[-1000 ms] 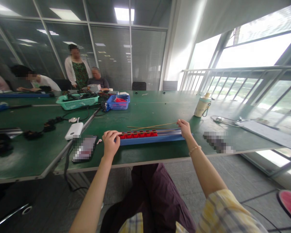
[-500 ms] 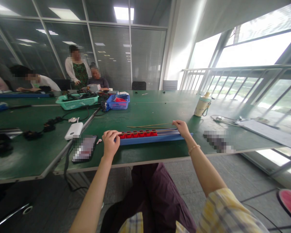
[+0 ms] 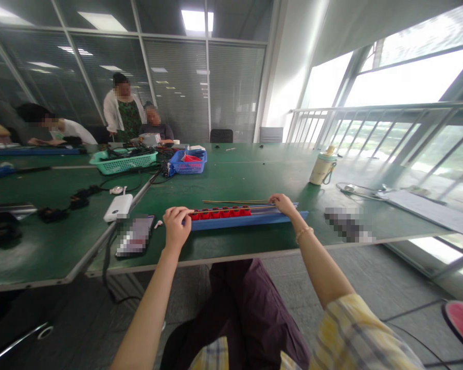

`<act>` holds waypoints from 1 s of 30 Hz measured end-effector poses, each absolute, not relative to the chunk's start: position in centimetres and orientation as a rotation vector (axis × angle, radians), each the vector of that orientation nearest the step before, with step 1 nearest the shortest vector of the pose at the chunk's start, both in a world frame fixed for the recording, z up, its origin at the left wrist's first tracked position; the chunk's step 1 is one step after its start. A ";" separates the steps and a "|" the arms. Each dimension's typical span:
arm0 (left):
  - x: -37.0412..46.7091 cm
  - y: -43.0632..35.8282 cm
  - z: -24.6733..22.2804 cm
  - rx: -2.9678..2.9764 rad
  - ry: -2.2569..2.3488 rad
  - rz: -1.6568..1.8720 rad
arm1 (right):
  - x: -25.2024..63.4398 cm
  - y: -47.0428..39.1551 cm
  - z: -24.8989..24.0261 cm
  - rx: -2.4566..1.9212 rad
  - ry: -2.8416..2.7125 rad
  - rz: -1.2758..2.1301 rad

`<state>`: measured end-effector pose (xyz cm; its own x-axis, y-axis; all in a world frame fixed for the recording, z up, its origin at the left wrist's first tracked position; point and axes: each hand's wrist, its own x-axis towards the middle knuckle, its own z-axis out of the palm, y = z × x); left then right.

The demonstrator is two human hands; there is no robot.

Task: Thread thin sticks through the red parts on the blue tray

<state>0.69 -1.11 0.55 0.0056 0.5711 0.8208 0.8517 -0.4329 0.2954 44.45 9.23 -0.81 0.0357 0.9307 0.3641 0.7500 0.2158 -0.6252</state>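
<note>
A long blue trough [image 3: 247, 222] lies crosswise on the table in front of me, with a row of several red blocks [image 3: 220, 213] in its left half. My left hand [image 3: 175, 227] wraps the trough's left end, its fingertips by the leftmost red block. At the right end, the fingers of my right hand [image 3: 282, 204] are pinched together over a thin tan stick [image 3: 235, 201], which lies just behind the trough. Another thin strip runs along the top of the red blocks toward the right hand. Both hands' fingertips are partly hidden.
Left of the trough lie a phone [image 3: 136, 235], a white earbud [image 3: 158, 224] and a white power bank [image 3: 118, 207] with a cable. A green basket [image 3: 125, 164] and blue basket [image 3: 189, 167] stand farther back. On the right are a bottle [image 3: 322, 168] and papers [image 3: 428, 210]. Several people are across the table.
My right hand has moved slightly left and down toward the trough, and the stick's raised right end has come down. My left hand stays in place.
</note>
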 end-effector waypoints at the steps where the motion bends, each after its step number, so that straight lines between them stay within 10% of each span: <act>1: 0.7 -1.1 0.5 -2.000 -1.476 -1.397 | 44.4 9.3 -0.8 -1.593 -1.771 0.313; 30: 0.6 -1.0 0.5 -1.989 -1.452 -1.411 | 44.0 9.2 -0.1 -2.051 -2.055 0.090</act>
<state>0.58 -0.97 0.46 0.0055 0.5522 0.8337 0.8491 -0.4430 0.2878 44.03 9.20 -0.10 0.0113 0.9924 0.1225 0.9778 0.0146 -0.2089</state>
